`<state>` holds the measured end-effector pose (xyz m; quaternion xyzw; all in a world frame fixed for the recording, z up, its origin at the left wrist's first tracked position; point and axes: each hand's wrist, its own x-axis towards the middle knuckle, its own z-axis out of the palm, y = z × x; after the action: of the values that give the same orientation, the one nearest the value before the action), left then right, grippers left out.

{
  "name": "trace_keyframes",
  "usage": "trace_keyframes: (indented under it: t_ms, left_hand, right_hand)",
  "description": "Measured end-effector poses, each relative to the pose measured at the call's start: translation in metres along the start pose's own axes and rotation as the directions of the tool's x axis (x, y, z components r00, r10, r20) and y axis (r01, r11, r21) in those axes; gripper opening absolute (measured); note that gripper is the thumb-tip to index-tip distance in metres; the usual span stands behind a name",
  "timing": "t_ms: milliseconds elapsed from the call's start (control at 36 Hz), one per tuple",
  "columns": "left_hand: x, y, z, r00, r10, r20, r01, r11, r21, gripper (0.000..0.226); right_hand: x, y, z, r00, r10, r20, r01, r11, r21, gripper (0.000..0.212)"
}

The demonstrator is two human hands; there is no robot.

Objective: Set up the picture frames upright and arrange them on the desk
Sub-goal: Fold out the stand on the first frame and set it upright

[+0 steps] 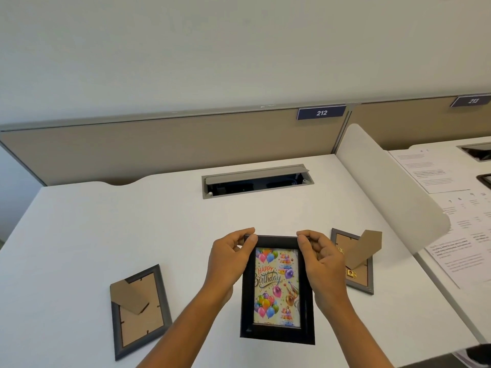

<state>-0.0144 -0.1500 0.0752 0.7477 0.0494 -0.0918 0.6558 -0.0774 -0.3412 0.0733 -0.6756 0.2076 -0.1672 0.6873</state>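
A black picture frame [276, 333] with a "Happy Birthday" balloon picture faces me at the middle of the white desk [132, 221]. My left hand [229, 258] pinches its top left corner and my right hand [322, 261] pinches its top right corner. A grey frame [139, 312] lies face down at the left, its brown cardboard back and folded stand showing. Another grey frame [357, 264] lies face down at the right, partly behind my right hand, with its cardboard stand raised.
An open cable hatch [256, 180] sits in the desk's far middle, in front of the beige partition [159, 147]. A white divider panel [385, 187] edges the desk on the right. Printed papers [457, 235] lie on the neighbouring desk.
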Motion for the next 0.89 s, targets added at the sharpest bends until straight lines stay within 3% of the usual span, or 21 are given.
trace_keyframes:
  t_ms: [167,361,556,750,889]
  left_hand:
    - [-0.002,-0.001,0.002,1.000,-0.023,0.002,0.023,1.000,-0.015,0.022]
    - [-0.004,-0.001,0.003,0.999,-0.034,-0.004,0.034,0.999,-0.012,0.024]
    - [-0.008,0.001,0.005,0.997,-0.066,0.049,0.069,0.994,-0.083,0.039]
    - [-0.011,0.006,0.006,0.972,-0.152,0.181,0.186,0.965,-0.187,0.024]
    - [-0.009,0.008,0.004,0.928,-0.249,0.278,0.332,0.891,-0.311,0.051]
  right_hand:
    - [-0.001,0.002,-0.002,1.000,0.022,-0.002,-0.022,1.000,-0.016,0.008]
    - [-0.004,0.000,0.001,1.000,0.009,-0.022,-0.008,0.999,0.038,0.011]
    - [-0.011,-0.007,0.005,0.985,-0.170,0.007,0.170,0.985,-0.023,0.010]
    - [-0.019,-0.001,0.014,0.829,-0.549,0.103,0.548,0.763,-0.343,0.017]
    - [-0.028,0.003,0.020,0.685,-0.699,0.205,0.709,0.575,-0.409,0.030]
